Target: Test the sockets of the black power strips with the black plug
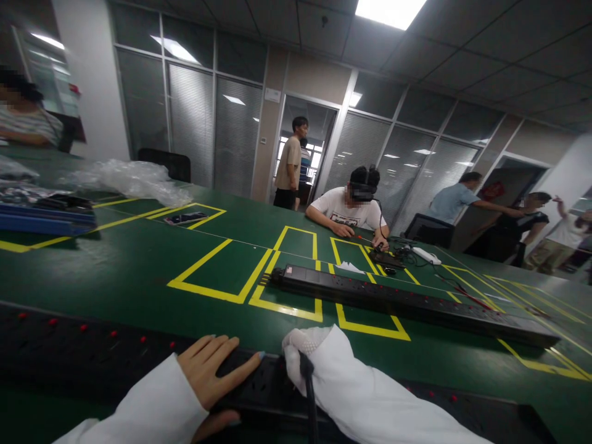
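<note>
Two long black power strips lie apart. On the nearer strip, the left hand rests open; the white-gloved right hand grips one black cable, cut off below.

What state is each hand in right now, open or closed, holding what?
Left hand: open, spread on the long black power strip with red dots.
Right hand, white-gloved: closed on the thick end of a black cable.

The long black, red-dotted power strip lies from eight to four o'clock, the black cable crossing at six.
</note>
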The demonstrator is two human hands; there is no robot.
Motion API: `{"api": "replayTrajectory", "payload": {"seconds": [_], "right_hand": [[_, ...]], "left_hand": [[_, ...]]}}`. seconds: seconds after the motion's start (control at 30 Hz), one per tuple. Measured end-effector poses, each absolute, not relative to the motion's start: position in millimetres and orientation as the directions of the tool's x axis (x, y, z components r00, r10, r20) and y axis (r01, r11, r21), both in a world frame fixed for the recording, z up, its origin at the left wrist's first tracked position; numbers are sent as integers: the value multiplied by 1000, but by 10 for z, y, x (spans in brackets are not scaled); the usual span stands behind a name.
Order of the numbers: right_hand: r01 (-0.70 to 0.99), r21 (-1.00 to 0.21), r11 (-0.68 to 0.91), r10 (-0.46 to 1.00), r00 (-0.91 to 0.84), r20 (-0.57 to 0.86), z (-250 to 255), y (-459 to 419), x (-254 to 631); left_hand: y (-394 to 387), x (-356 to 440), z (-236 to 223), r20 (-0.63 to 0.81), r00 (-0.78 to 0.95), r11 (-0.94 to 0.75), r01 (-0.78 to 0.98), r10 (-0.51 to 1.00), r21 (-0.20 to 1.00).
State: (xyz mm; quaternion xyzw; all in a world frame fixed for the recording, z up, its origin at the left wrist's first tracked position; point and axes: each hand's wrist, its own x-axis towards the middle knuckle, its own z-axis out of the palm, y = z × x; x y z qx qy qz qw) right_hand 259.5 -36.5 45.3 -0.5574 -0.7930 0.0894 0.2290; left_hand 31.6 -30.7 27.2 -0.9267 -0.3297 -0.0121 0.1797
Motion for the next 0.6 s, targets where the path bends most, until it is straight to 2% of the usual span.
{"api": "replayTrajectory", "payload": {"seconds": [0.1, 0.17, 0.3, 0.43, 0.6], "right_hand": [[902, 87, 423, 867, -431, 252, 470, -442, 2587], [869, 285, 403, 855, -469, 221, 459, -464, 2559], [833, 371, 410, 829, -510, 229, 476, -473, 2468], [834, 341, 434, 830, -517, 208, 524, -476, 2438], [879, 306, 366, 831, -457, 318, 452, -436, 2505]], "left_hand": [[-308, 328, 261, 147, 774, -709, 626, 616, -324], [-304, 328, 255, 142, 778, -718, 621, 611, -315], [-293, 320, 251, 139, 784, -729, 616, 605, -298], [-295, 313, 249, 164, 786, -732, 615, 595, -294], [-308, 316, 269, 150, 790, -728, 608, 594, -317]]}}
